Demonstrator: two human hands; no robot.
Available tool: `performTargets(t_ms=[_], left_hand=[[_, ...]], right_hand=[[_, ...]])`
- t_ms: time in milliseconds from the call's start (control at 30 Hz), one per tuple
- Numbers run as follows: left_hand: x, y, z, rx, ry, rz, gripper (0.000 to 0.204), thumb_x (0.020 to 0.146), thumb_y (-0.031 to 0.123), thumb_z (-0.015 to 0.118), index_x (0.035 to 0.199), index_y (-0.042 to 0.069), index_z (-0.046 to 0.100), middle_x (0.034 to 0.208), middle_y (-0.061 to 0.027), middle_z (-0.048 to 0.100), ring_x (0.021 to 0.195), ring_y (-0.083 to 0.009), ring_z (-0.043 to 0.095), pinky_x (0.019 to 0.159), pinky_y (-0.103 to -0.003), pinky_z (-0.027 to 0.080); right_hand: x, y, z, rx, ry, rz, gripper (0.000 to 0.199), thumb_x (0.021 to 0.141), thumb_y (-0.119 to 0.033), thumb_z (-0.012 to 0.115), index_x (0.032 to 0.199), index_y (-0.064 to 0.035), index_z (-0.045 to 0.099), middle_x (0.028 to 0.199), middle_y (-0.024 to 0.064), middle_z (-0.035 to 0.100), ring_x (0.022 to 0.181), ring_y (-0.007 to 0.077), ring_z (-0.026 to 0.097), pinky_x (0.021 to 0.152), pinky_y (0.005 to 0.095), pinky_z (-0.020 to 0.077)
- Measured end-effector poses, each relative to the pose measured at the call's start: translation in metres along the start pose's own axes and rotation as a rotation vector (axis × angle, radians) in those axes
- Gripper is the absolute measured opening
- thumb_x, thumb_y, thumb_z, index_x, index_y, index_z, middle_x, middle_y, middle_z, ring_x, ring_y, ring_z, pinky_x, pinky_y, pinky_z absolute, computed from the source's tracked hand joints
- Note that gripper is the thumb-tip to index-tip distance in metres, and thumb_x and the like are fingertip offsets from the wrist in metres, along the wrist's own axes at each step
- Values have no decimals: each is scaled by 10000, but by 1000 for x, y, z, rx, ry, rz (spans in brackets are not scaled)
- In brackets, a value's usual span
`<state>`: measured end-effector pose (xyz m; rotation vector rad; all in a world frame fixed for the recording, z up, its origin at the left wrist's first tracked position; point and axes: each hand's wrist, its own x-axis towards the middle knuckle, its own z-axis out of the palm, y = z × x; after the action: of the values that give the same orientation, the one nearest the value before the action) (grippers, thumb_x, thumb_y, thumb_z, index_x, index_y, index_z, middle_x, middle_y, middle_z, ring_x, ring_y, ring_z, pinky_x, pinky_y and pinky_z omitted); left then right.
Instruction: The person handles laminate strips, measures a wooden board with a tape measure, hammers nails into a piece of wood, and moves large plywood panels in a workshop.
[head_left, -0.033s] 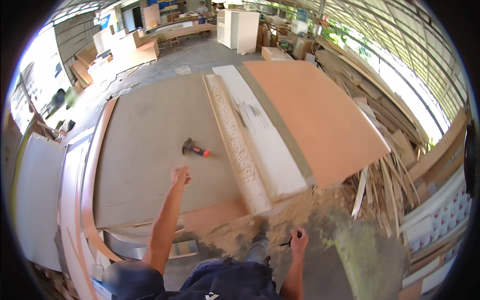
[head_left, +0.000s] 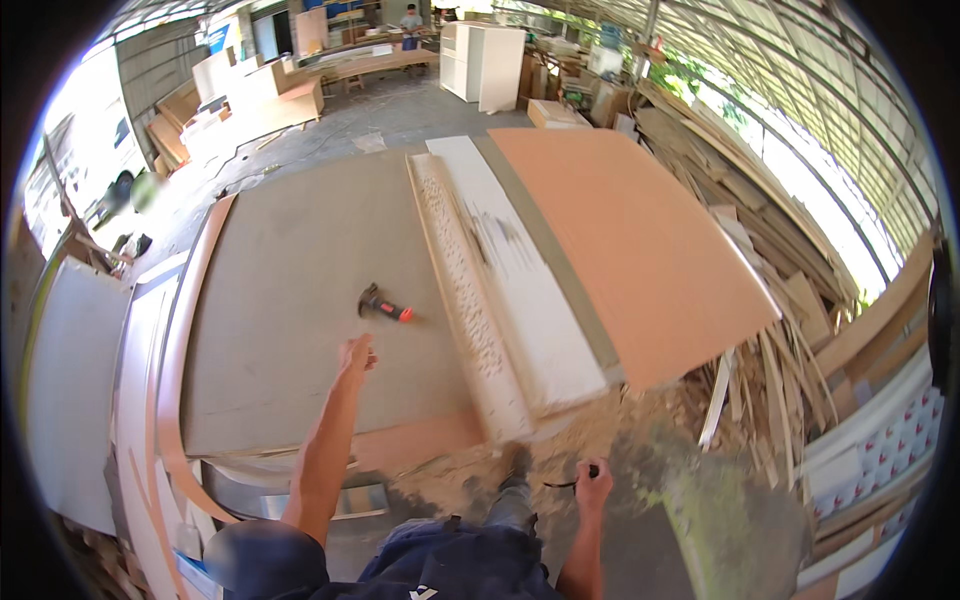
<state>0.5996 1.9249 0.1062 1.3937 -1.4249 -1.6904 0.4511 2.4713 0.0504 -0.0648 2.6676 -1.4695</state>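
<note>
Over the large grey-brown sheet (head_left: 300,260), my left hand (head_left: 357,353) is held out with its fingers curled in. Whether anything is inside them is hidden. Just beyond the fingertips lies a black hand tool (head_left: 384,303) with a red-ended handle; a small gap separates it from the hand. Low on my right side, my right hand (head_left: 594,482) is closed round a small black object (head_left: 593,470), whose kind is too small to tell. A thin dark strip (head_left: 560,485) sticks out leftward from that hand.
A long board with dark specks (head_left: 460,270) and a white panel (head_left: 520,270) lie along the stack. An orange-brown sheet (head_left: 630,240) overhangs at right. Scrap wood (head_left: 770,380) is heaped beyond it. A white cabinet (head_left: 482,62) and a person (head_left: 410,25) are at the back.
The view has shifted slightly, and the black tool shows a little closer to my left hand. The dark strip at my right hand now points more plainly to the left.
</note>
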Motion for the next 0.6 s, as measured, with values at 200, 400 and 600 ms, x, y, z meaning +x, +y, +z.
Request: performTargets(t_ms=[200,400,600], left_hand=[[50,16,79,95,375,-196,408,791,359,709,884,-7,552,765,-126,593,559,-223,609,432,-373,498],[95,-8,79,313,570,-258,466,755,340,773,947,-56,619,876,-166,649,612,-254,650,446,-385,516],[105,-13,79,370,732,-278,431,716,288,813,923,-37,622,843,-145,646,607,-247,638,446,-389,509]], right_hand=[[170,-108,-14,-416,-147,-354,382,831,-150,634,1154,23,527,1106,215,578,1031,386,552,844,487,470],[307,-118,35,-582,-175,-635,354,813,-138,629,1108,14,508,1121,197,517,1055,388,511,854,500,458],[353,-111,54,-675,-296,-713,368,822,-203,624,1109,2,516,1197,193,485,1126,382,461,954,527,372]])
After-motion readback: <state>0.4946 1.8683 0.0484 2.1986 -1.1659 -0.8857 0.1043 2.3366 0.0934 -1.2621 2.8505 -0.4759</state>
